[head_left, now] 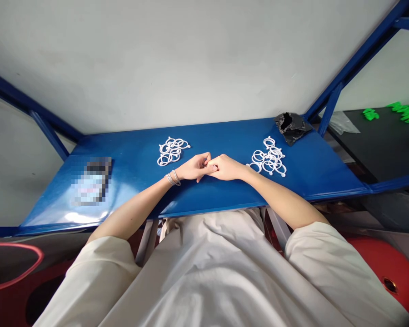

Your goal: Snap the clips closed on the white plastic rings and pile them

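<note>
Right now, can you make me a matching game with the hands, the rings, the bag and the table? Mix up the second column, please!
Column one
1. Hands
2. Rings
3. Bag
4. Table

Column two
A. black and crumpled, at the far right
B. close together, near the middle
C. blue and shiny
D. white, in two piles

Right pairs: 1-B, 2-D, 3-A, 4-C

White rings (173, 145), blue table (129, 154), bracelet (170, 179) — perhaps silvery
</note>
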The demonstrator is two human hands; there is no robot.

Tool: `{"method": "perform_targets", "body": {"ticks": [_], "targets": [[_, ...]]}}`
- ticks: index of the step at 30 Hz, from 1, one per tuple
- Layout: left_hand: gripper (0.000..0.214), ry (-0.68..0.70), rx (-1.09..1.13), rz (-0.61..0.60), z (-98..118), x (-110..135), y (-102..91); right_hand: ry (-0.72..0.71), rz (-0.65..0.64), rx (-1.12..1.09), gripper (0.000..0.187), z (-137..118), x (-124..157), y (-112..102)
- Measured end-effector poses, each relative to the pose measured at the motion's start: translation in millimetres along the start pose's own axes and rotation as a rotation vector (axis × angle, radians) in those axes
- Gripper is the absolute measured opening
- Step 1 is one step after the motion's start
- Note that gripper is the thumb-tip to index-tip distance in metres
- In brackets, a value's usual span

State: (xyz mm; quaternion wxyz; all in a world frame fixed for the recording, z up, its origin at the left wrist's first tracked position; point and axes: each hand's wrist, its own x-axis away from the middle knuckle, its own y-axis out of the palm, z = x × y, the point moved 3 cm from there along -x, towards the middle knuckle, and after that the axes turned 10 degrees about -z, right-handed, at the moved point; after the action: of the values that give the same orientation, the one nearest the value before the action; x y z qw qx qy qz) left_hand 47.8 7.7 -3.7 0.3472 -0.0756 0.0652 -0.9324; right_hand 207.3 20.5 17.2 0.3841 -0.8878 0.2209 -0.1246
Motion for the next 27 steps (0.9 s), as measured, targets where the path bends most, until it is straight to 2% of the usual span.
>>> {"method": "perform_targets", "body": {"ticks": [8,14,22,27], "targets": [[0.053,0.032,0.121,0.050,1,-1,-5.2,-0.011,0.194,0.005,0.012,3,-2,-2],[0.041,-0.003,0.211,0.048,-2,-2,-6.7,0.044,0.291,-0.028,0.010,6,-1,-6],[0.025,-0.045,0.251,0.062,-2,-5,-6.0,0.056,0.383,-0.103,0.030,10,1,-10],[0.023,-0.028,0.248,0.053,-7,-5,-9.5,0.086,0.367,-0.174,0.035,13,2,-14]]}}
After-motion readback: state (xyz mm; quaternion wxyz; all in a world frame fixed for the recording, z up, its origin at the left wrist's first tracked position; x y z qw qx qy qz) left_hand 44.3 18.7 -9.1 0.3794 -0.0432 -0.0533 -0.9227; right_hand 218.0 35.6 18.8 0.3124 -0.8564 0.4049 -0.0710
